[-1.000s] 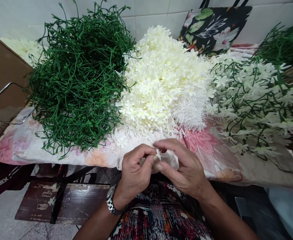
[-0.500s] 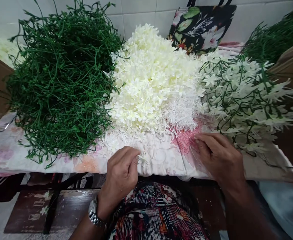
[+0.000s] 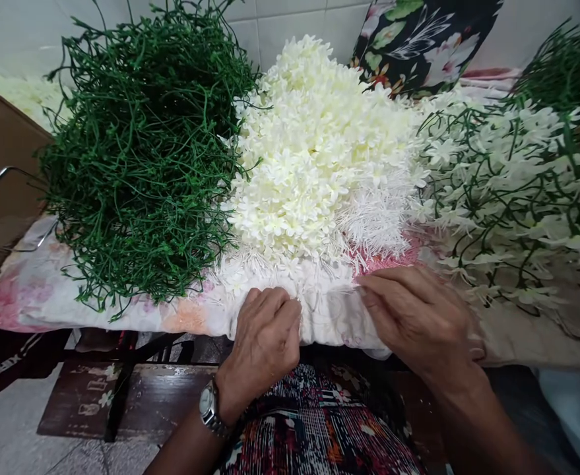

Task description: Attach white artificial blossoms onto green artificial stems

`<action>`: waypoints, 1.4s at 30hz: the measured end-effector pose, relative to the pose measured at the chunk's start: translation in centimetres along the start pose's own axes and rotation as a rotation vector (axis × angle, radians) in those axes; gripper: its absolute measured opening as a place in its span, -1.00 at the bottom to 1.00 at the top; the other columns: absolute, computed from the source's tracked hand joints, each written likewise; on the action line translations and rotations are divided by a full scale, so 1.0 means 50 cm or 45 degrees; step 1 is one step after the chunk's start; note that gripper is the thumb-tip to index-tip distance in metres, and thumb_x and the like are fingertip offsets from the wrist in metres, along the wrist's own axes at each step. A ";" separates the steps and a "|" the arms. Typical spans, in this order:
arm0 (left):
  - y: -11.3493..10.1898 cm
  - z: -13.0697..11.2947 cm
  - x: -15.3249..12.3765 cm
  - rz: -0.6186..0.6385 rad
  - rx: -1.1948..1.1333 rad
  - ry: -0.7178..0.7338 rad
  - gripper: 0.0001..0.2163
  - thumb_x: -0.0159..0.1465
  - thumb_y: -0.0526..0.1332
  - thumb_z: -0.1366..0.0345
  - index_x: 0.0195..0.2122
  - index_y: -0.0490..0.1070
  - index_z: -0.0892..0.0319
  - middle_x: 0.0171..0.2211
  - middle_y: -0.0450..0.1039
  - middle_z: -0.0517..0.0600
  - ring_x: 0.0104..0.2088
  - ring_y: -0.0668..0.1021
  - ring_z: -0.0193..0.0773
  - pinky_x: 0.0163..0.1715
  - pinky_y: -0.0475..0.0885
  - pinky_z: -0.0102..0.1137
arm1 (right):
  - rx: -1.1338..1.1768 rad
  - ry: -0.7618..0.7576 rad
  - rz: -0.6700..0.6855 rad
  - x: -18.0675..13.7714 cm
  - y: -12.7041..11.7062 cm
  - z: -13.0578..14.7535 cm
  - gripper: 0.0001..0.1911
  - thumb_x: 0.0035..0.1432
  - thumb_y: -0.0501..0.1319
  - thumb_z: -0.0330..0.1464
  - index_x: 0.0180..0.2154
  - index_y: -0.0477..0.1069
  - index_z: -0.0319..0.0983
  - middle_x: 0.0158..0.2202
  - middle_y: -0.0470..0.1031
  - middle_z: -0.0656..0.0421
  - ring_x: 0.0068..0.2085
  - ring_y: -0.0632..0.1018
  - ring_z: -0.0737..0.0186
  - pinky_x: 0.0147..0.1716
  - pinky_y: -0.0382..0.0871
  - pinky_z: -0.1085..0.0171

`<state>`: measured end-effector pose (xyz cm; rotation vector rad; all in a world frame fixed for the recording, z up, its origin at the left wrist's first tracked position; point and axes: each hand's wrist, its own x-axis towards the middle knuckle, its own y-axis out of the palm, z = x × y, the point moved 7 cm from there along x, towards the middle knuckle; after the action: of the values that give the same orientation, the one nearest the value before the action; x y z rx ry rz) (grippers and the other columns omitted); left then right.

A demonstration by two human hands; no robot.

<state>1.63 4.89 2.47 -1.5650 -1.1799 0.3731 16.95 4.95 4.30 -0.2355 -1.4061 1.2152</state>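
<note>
My left hand (image 3: 268, 333), with a watch on its wrist, is curled closed at the table's front edge. Whatever its fingers grip is hidden from me. My right hand (image 3: 421, 316) pinches thumb and fingers together a short way to the right, and anything between the tips is too small to name. Beyond both hands lies a big heap of cream-white artificial flower heads (image 3: 299, 178). A bunch of thin white stamen-like strands (image 3: 376, 221) rests at its right side, just past my right fingertips, on a pink cloth patch (image 3: 393, 257).
On the left stands a tall pile of green plastic stems (image 3: 146, 152). White flowers on green stems (image 3: 512, 198) spread at the right. A floral tablecloth (image 3: 121, 320) covers the table. A black floral bag (image 3: 428, 49) leans against the tiled wall; a cardboard box (image 3: 7, 145) stands far left.
My right hand has come leftward, off the pink patch and closer to my left hand. My left hand's fingers look more tightly curled. The whole view has shifted slightly.
</note>
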 end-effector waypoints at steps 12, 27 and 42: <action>-0.011 0.035 -0.008 -0.035 -0.166 -0.098 -0.83 0.18 0.02 0.54 -0.49 0.26 0.19 -0.51 0.31 -0.04 -0.43 0.35 -0.27 -0.37 0.21 -0.33 | 0.225 -0.156 0.402 0.049 0.104 0.072 -0.77 0.15 0.04 -0.56 -0.47 0.41 -0.31 -0.47 0.38 0.09 -0.38 0.32 0.22 -0.34 0.27 0.22; -0.015 0.030 -0.004 -0.102 -0.198 0.002 -0.82 0.15 0.03 0.58 -0.49 0.31 0.20 -0.45 0.46 0.02 -0.41 0.38 -0.25 -0.37 0.27 -0.31 | 0.183 -0.301 0.464 0.056 0.121 0.093 -0.75 0.17 -0.01 -0.57 -0.49 0.34 -0.29 -0.47 0.34 0.09 -0.40 0.27 0.23 -0.39 0.23 0.24; -0.051 0.072 -0.013 -0.417 -0.783 -0.298 -0.90 0.17 0.16 0.49 -0.42 0.39 0.17 -0.39 0.42 0.00 -0.34 0.47 -0.28 -0.38 0.38 -0.40 | 0.552 -0.068 0.204 0.070 0.061 0.062 -0.85 0.18 0.01 -0.56 -0.36 0.28 -0.26 -0.50 0.36 0.16 -0.43 0.40 0.31 -0.44 0.31 0.31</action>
<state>-2.61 6.14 3.17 -1.8282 -1.8222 -0.0383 11.89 7.27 4.90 -0.0129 -1.1492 1.6351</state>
